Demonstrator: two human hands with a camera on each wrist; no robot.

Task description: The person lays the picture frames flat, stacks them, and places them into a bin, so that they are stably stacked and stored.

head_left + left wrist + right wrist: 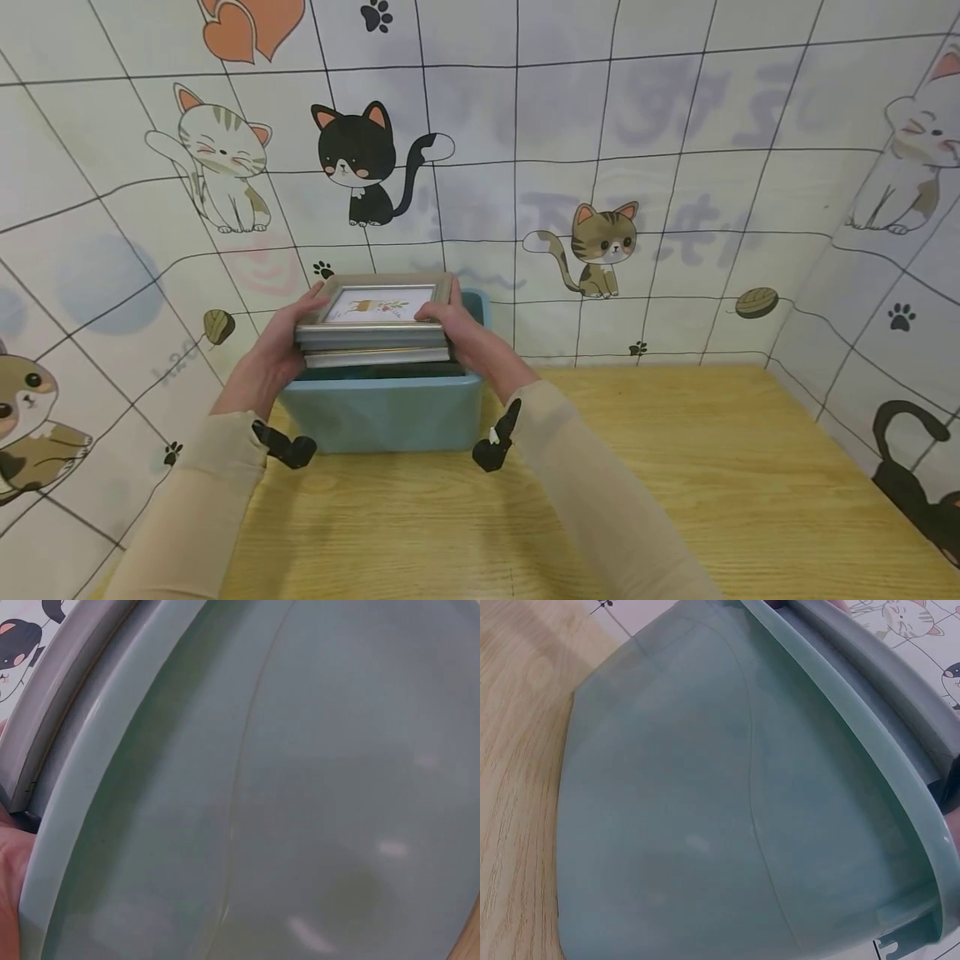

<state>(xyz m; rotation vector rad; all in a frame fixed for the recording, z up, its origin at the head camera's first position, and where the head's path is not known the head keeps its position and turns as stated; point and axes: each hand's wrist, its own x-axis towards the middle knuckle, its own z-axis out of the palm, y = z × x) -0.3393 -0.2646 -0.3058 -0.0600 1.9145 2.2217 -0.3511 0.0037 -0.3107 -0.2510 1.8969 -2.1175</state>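
In the head view a stack of picture frames (375,337) is held level over the mouth of a light blue plastic bin (386,417). The top frame has a pale wood-toned border around a white print (378,306) with a small drawing. My left hand (281,346) grips the stack's left side. On the opposite side my right hand (465,333) holds it, thumb over the top edge. In both wrist views the bin's wall (322,787) fills most of the picture, with a grey frame edge (885,667) beyond its rim. What lies deeper in the bin is hidden.
The bin stands on a light wood table (645,475), close to the back wall. White tiled-pattern walls (480,108) with cartoon cats rise behind and on both sides. Black straps (292,448) with small dark devices circle both wrists.
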